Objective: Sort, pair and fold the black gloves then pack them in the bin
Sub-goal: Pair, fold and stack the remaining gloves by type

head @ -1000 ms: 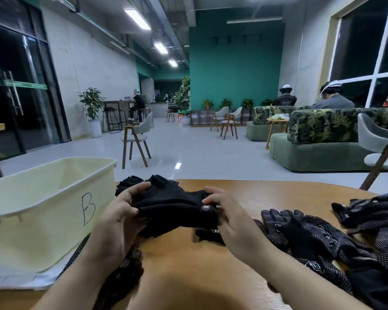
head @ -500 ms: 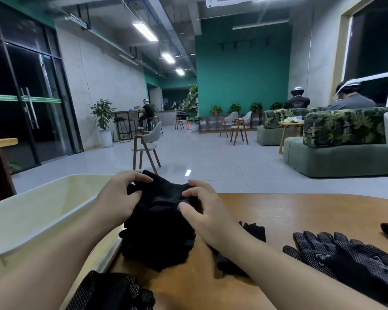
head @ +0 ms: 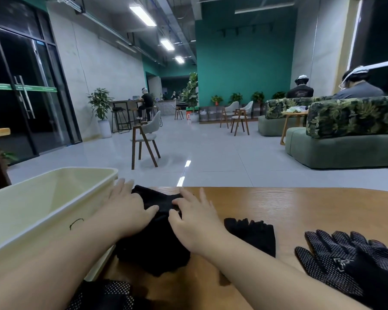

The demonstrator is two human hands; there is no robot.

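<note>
Dotted black gloves [head: 354, 262] lie nearest on the wooden table [head: 300, 211], at its right. Just beyond, a plain black glove [head: 253, 233] lies flat. Farther in, the left hand [head: 126, 211] and right hand [head: 195, 220] press a black glove bundle [head: 157, 247] with straight, spread fingers, beside the cream bin [head: 43, 204].

No legible text anywhere.
</note>
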